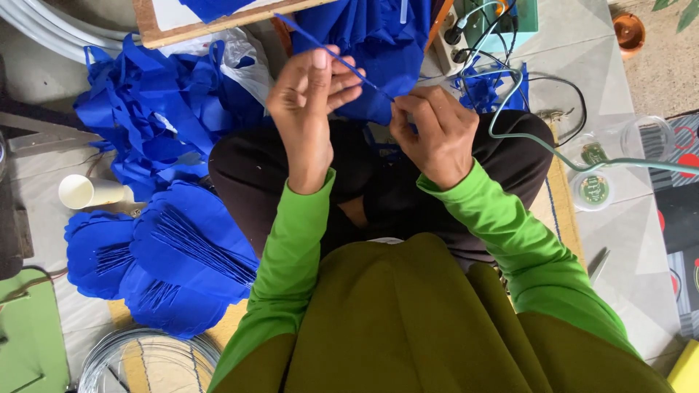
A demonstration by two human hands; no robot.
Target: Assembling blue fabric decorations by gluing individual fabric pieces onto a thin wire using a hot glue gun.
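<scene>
Pinching a thin blue stem [342, 62] between thumb and fingers, the left hand [309, 98] holds it slanted up and away, so that its lower end runs down to the right hand [433, 131]. There the fingertips [403, 116] are pressed together on that lower end, thumb against forefinger; what exactly sits under them I cannot tell, since the knuckles hide it. Held taut between the two grips like this, the stem stays straight and steady above the lap, which looks like the reason both hands are raised and close together rather than resting on the knees.

Beyond the fingertips lies a loose heap of blue fabric [378, 36], within easy reach. Out past the left hand's wrist side, another pile of cut blue pieces [145, 102] spills over the floor, and nearer the elbow sit stacked blue petal shapes with stems [175, 255], laid flat and overlapped as if sorted. A white paper cup [84, 191] lies on its side beside them.

Off the right hand's outer side, a pale green cable [553, 149] loops across the knee toward a power strip [473, 29], and small clear round containers [593, 185] stand on the tiled floor [641, 276]. A coil of wire [145, 360] lies below the left elbow. The person sits cross-legged on the floor in green sleeves.
</scene>
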